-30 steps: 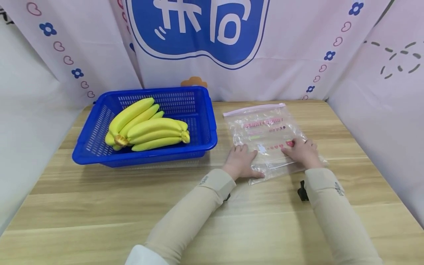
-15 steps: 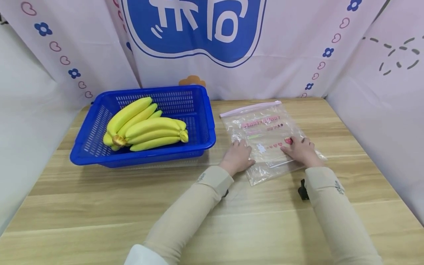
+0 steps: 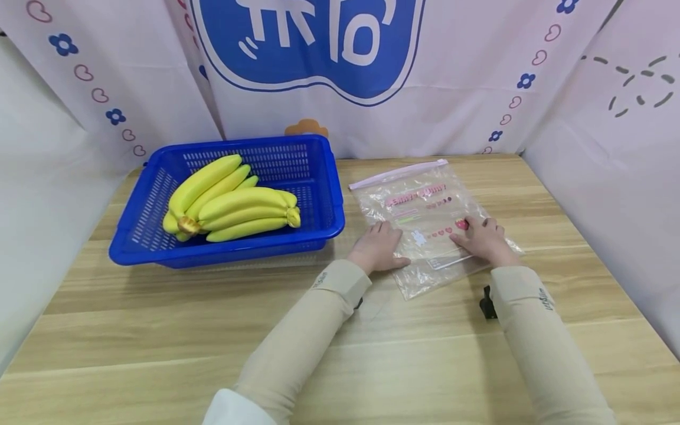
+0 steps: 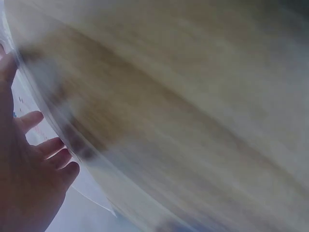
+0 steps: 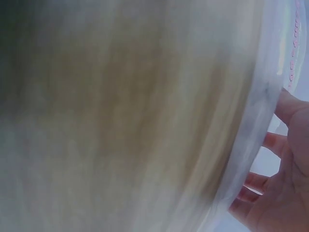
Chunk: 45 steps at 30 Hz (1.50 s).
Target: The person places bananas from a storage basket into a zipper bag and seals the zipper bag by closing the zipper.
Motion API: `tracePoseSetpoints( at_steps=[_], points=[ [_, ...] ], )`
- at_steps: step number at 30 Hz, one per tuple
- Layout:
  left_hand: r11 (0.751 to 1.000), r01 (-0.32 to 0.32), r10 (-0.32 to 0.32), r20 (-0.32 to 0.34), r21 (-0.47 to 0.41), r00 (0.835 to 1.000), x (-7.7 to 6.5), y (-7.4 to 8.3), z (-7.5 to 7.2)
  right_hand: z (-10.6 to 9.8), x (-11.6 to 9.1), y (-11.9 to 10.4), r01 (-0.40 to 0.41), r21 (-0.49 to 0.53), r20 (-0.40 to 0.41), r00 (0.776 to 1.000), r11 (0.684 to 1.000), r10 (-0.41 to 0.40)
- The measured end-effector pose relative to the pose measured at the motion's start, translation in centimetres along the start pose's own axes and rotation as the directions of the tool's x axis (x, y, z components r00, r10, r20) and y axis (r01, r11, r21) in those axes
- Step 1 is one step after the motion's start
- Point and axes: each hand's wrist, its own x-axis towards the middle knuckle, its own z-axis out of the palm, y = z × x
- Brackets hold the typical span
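Bananas [image 3: 241, 205] left of the bag [image 3: 431, 218] show only in head view.

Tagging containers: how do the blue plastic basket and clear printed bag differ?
The blue slotted plastic basket stands with raised walls; the clear plastic zip bag lies flat. The basket shows no print; the bag has pink lettering. Both rest on the wood-grain table.
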Motion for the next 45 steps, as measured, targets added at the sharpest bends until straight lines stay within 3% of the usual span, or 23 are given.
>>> tracePoseSetpoints(
  at_steps=[16, 24, 40, 45],
  points=[
    [0.999, -0.040, 0.039, 0.024, 0.024, 0.999, -0.3, -0.4, -0.4, 0.0, 0.2, 0.0, 0.028, 0.015, -0.008, 1.000, 1.000, -0.028],
    [0.999, -0.024, 0.022, 0.050, 0.039, 0.999, -0.3, -0.4, -0.3, 0.0, 0.3, -0.6, 0.028, 0.013, -0.022, 0.999, 1.000, -0.028],
    [0.990, -0.001, 0.004, -0.021, 0.143, 1.000, -0.2, 0.4, 0.0, 0.1, -0.3, -1.5, -0.025, -0.018, -0.039, 0.999, 1.000, 0.024],
    [0.996, 0.002, -0.001, -0.017, 0.093, 1.000, 0.0, 0.0, 0.0, 0.4, -0.2, -1.3, -0.038, -0.002, -0.007, 0.999, 0.999, 0.038]
  ],
)
